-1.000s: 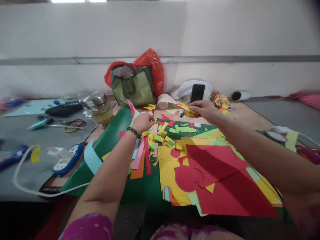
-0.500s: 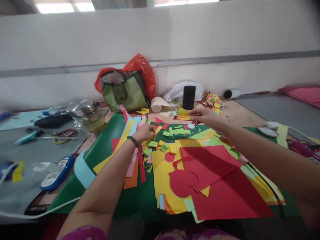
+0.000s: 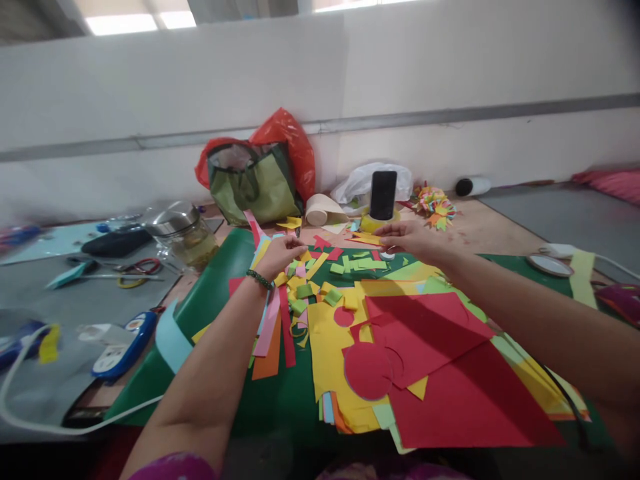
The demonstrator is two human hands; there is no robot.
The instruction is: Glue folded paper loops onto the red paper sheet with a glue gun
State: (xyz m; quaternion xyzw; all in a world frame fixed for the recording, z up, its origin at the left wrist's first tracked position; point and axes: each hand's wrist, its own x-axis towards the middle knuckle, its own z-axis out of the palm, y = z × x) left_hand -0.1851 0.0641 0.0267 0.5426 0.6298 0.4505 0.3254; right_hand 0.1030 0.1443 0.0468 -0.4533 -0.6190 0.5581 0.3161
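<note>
My right hand [image 3: 413, 241], reaching toward the phone stand, is closed at the fingertips on a small yellow-orange paper piece [image 3: 366, 238] with a pointed, notched left end. My left hand [image 3: 281, 257], wearing a dark green bead bracelet, hovers over the paper scraps with thumb and fingers drawn together. A bit of yellow shows at its fingertips, too small to tell whether it is held. Below lie folded green paper bits [image 3: 332, 297], a narrow yellow strip [image 3: 317, 265] and a red star-shaped cutting [image 3: 321, 243]. Long coloured strips [image 3: 271, 327] lie under my left wrist.
Red sheets [image 3: 465, 393] and yellow paper [image 3: 325, 333] cover the green mat [image 3: 280, 413]. Behind stand a phone [image 3: 383, 195] on a yellow tape roll, a green bag [image 3: 253, 190] and a glass jar [image 3: 187, 240]. Scissors [image 3: 140, 268] lie left; a white cable [image 3: 90, 427] crosses the front left.
My left hand has shifted slightly left and up, away from the scraps. My right hand stays near the phone, still with the yellow-orange paper piece. The whole view has swung a little.
</note>
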